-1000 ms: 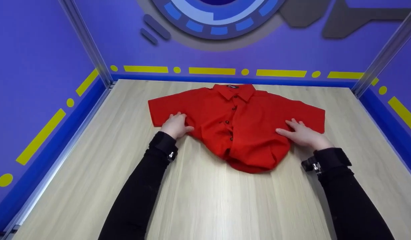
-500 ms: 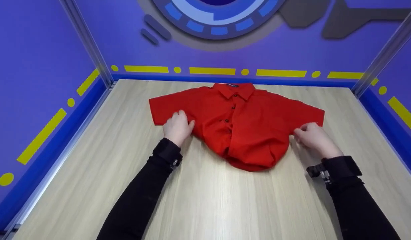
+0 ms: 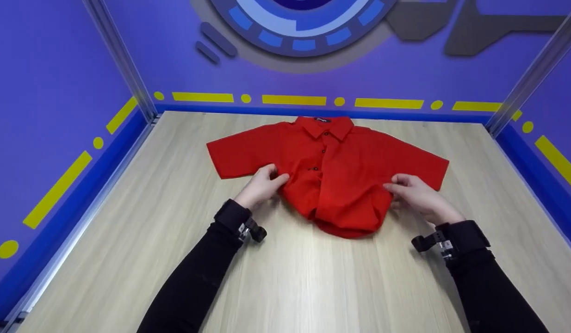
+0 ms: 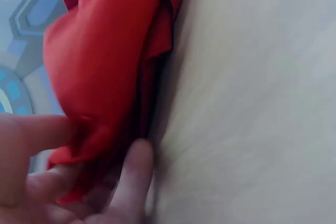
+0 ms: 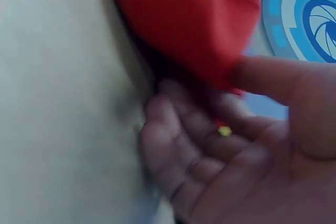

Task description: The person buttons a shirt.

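Note:
A red short-sleeved button-up shirt [image 3: 343, 185] lies front up on the table, collar at the far side and its lower part bunched under. My left hand [image 3: 262, 187] pinches the shirt's left side just below the sleeve. On the opposite side my right hand [image 3: 422, 199] grips the other edge below its sleeve. In the right wrist view the thumb lies over the red cloth [image 5: 194, 24], with the fingers [image 5: 165, 129] curled beneath it. The left wrist view has the cloth [image 4: 105, 61] raised in a fold between thumb and fingers, some fingertips hidden by it.
The light wood table [image 3: 294, 277] extends around the shirt. A blue-purple wall [image 3: 267, 76] with yellow dashes rises behind it, and similar panels stand at both sides. Metal posts mark the back corners. Each wrist bears a black strap with a small camera [image 3: 257, 231].
Both hands have moved inward along the shirt's sides and taken hold of its edges there. The right hand has gone left from the sleeve's underside. The shirt's sides are drawn in slightly.

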`<action>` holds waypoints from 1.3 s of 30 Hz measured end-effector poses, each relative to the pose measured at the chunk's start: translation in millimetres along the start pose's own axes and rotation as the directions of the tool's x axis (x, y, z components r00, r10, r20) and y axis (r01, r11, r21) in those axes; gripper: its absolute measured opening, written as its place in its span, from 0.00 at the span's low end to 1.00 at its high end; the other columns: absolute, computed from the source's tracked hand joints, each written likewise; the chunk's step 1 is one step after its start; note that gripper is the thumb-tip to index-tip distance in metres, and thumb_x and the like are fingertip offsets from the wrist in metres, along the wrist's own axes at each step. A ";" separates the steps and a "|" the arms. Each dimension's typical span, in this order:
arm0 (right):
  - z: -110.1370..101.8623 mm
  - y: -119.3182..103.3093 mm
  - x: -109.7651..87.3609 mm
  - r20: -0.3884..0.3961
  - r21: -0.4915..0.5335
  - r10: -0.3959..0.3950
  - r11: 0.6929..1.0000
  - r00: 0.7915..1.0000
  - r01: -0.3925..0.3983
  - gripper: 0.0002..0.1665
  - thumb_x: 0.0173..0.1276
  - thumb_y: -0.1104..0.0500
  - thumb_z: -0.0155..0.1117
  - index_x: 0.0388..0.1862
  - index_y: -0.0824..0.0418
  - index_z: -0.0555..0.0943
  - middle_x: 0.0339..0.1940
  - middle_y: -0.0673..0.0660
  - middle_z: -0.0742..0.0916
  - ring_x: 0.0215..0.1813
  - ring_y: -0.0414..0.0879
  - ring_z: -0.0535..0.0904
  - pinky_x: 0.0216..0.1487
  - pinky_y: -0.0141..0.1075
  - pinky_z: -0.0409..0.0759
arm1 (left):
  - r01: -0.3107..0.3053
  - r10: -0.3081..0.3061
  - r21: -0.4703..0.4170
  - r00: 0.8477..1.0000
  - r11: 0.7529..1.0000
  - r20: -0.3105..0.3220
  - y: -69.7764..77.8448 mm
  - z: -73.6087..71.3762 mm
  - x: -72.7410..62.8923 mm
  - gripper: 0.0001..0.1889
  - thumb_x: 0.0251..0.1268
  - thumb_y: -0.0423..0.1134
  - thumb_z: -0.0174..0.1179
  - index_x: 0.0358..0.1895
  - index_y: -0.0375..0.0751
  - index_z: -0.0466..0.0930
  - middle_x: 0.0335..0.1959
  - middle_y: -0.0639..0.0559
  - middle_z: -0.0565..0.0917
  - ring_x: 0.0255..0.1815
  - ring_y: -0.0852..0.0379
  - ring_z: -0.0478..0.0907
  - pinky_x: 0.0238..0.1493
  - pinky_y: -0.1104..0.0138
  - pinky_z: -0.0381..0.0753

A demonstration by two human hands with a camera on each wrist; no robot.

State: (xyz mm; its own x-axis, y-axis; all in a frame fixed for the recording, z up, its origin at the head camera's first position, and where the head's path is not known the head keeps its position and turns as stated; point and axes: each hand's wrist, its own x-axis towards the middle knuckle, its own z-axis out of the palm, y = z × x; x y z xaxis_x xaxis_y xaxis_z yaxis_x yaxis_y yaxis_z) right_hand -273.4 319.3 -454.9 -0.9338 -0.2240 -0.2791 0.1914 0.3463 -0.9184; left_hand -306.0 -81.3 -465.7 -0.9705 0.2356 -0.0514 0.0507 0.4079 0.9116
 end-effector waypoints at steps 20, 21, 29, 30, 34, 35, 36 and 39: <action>5.5 2.1 2.8 0.202 0.506 -0.356 0.836 0.912 0.214 0.45 0.73 0.70 0.51 0.79 0.39 0.47 0.73 0.64 0.65 0.62 0.54 0.75 0.55 0.44 0.80 | 0.109 0.043 -0.522 0.962 0.846 0.271 -1.8 7.1 3.7 0.29 0.60 0.48 0.67 0.61 0.40 0.67 0.50 0.42 0.82 0.38 0.51 0.84 0.45 0.52 0.85; 6.9 1.4 2.8 0.204 0.458 -0.340 0.862 0.918 0.217 0.49 0.71 0.71 0.54 0.78 0.36 0.46 0.74 0.64 0.64 0.64 0.52 0.73 0.56 0.42 0.80 | 0.119 0.036 -0.491 0.955 0.863 0.296 -2.9 7.8 3.0 0.30 0.59 0.46 0.68 0.60 0.39 0.67 0.49 0.42 0.82 0.38 0.51 0.84 0.45 0.52 0.85; 14.7 2.4 4.3 0.156 0.036 -0.201 0.980 0.967 0.198 0.58 0.62 0.61 0.70 0.77 0.29 0.45 0.47 0.56 0.78 0.40 0.45 0.78 0.33 0.35 0.79 | 0.171 -0.038 -0.317 0.922 0.933 0.386 -6.6 11.1 -2.6 0.26 0.52 0.41 0.73 0.48 0.34 0.69 0.43 0.44 0.80 0.38 0.52 0.84 0.42 0.55 0.86; 14.3 3.0 4.5 0.144 0.017 -0.205 0.979 0.968 0.204 0.57 0.63 0.61 0.69 0.77 0.30 0.45 0.41 0.54 0.77 0.34 0.44 0.76 0.30 0.36 0.77 | 0.157 -0.032 -0.310 0.927 0.938 0.374 -6.5 11.3 -2.4 0.25 0.53 0.41 0.73 0.48 0.34 0.71 0.42 0.45 0.80 0.37 0.52 0.85 0.41 0.55 0.86; 10.6 3.1 4.4 0.110 0.107 -0.272 0.959 0.956 0.261 0.51 0.67 0.63 0.64 0.78 0.36 0.48 0.58 0.53 0.76 0.38 0.40 0.77 0.29 0.32 0.77 | 0.081 0.021 -0.318 0.952 0.945 0.305 -4.4 9.9 0.0 0.20 0.56 0.44 0.71 0.46 0.36 0.77 0.42 0.48 0.83 0.38 0.54 0.85 0.42 0.56 0.85; 9.5 2.6 4.2 0.105 0.169 -0.291 0.947 0.951 0.272 0.50 0.68 0.65 0.62 0.78 0.38 0.49 0.63 0.53 0.73 0.42 0.39 0.78 0.32 0.30 0.79 | 0.059 0.042 -0.337 0.958 0.940 0.285 -3.4 9.1 0.7 0.20 0.57 0.45 0.70 0.46 0.37 0.78 0.42 0.48 0.84 0.39 0.55 0.85 0.43 0.57 0.85; 8.4 2.0 3.9 0.095 0.239 -0.309 0.930 0.946 0.279 0.48 0.69 0.66 0.61 0.78 0.39 0.50 0.65 0.56 0.72 0.43 0.40 0.80 0.35 0.29 0.81 | 0.034 0.064 -0.362 0.965 0.932 0.256 -2.1 8.1 1.3 0.19 0.57 0.45 0.70 0.47 0.37 0.79 0.43 0.48 0.84 0.40 0.55 0.85 0.45 0.58 0.84; 5.1 -1.0 2.5 0.066 0.458 -0.359 0.840 0.931 0.291 0.45 0.71 0.71 0.55 0.78 0.43 0.51 0.72 0.60 0.67 0.54 0.44 0.81 0.45 0.33 0.84 | -0.067 0.143 -0.464 0.981 0.883 0.131 1.8 4.8 3.4 0.19 0.58 0.45 0.69 0.48 0.38 0.81 0.44 0.46 0.85 0.43 0.55 0.83 0.48 0.62 0.82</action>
State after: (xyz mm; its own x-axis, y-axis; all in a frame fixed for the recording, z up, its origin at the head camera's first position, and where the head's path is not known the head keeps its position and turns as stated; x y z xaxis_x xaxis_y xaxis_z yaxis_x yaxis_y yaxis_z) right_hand -274.4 313.8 -456.2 -0.9182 -0.3928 0.0513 0.0273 -0.1919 -0.9810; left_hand -308.1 -75.5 -466.2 -0.9139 0.4050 0.0266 0.0002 -0.0652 0.9979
